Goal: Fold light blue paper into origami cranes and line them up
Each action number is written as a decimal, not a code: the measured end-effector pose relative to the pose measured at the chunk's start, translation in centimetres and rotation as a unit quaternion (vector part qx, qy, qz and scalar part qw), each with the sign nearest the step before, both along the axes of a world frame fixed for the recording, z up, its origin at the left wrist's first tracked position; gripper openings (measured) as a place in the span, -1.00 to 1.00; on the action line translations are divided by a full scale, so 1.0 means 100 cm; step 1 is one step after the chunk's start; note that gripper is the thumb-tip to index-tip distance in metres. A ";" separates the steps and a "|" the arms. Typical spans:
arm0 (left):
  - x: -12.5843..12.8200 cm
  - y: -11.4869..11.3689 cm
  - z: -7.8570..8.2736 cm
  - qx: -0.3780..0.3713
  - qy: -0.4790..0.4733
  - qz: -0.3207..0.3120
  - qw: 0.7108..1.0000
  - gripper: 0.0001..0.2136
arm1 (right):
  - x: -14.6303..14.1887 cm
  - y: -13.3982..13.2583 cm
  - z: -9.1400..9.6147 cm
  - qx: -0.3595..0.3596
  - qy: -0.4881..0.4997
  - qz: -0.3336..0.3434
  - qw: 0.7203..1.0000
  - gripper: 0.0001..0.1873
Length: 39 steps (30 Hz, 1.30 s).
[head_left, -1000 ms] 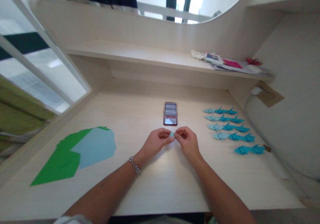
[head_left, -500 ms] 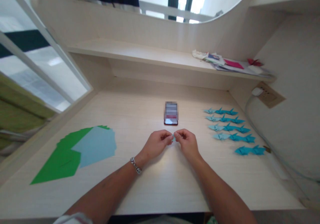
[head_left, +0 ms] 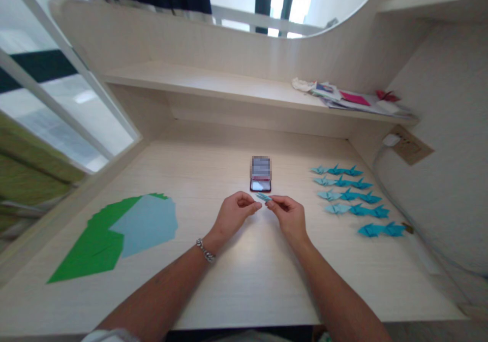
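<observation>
A small folded piece of light blue paper (head_left: 264, 197) is pinched between my two hands just above the desk (head_left: 244, 276). My left hand (head_left: 234, 214) is curled, its thumb and forefinger closed on the paper's near end. Beside it, my right hand (head_left: 288, 216) grips the same piece from the right with closed fingers. A phone (head_left: 261, 175) lies flat on the desk just beyond my fingertips.
Several blue paper cranes (head_left: 353, 197) stand in rows to the right. A fanned stack of green and light blue paper sheets (head_left: 118, 232) lies to the left. Papers (head_left: 351, 99) lie on the shelf at the back right. A wall socket (head_left: 407, 146) and cable are on the right wall.
My hands have shifted slightly away from me and drawn a little apart. The folded paper, earlier tucked between my fingers, now shows as a longer strip above them.
</observation>
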State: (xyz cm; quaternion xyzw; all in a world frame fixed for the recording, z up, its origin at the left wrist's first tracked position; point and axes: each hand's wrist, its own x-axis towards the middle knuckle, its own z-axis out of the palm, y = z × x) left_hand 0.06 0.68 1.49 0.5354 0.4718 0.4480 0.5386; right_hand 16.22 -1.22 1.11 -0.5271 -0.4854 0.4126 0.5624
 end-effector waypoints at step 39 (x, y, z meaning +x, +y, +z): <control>0.002 -0.004 -0.001 0.073 -0.043 -0.009 0.996 -0.83 | -0.006 -0.004 0.003 0.018 0.036 0.041 0.998 -0.85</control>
